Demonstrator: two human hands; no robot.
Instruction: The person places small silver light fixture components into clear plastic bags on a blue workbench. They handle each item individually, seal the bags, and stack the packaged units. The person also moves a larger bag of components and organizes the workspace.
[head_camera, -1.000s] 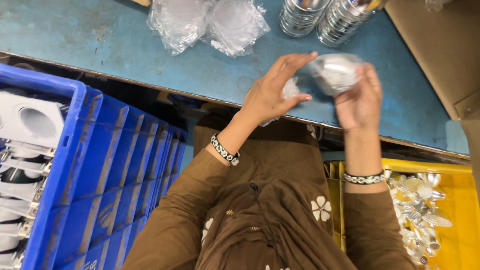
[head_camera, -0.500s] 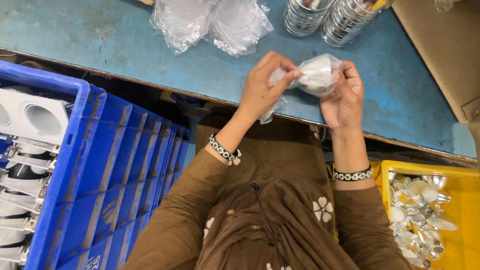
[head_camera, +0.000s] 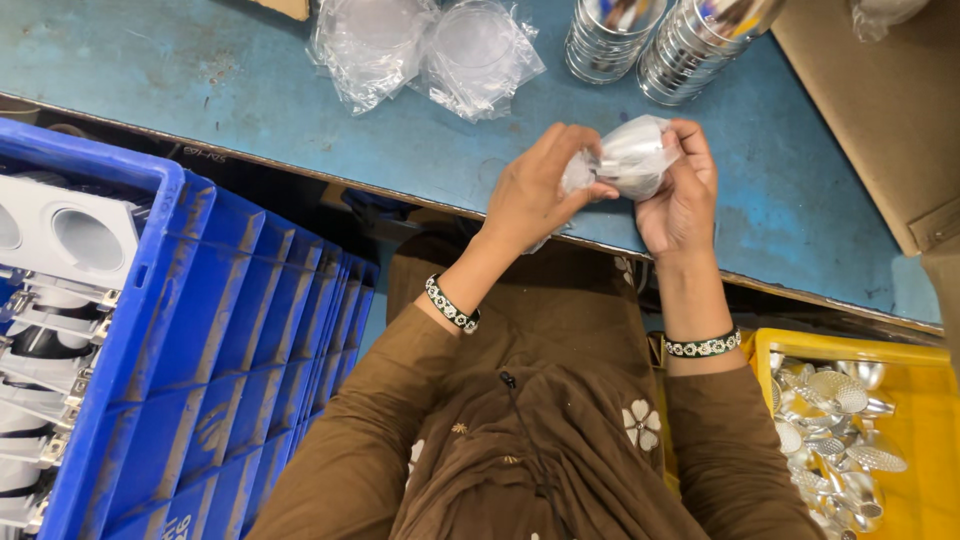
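While hands grip bagged part, blue worktop scuffed.

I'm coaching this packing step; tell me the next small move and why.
Probably set it beside the two bagged pieces on the blue table: both hands, left and right, pinch a clear bag wrapped round a shiny metal piece.

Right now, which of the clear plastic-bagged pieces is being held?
The small clear plastic-bagged piece gripped between both hands; the two larger bagged pieces lie untouched on the blue table.

Two crates, two steel stacks
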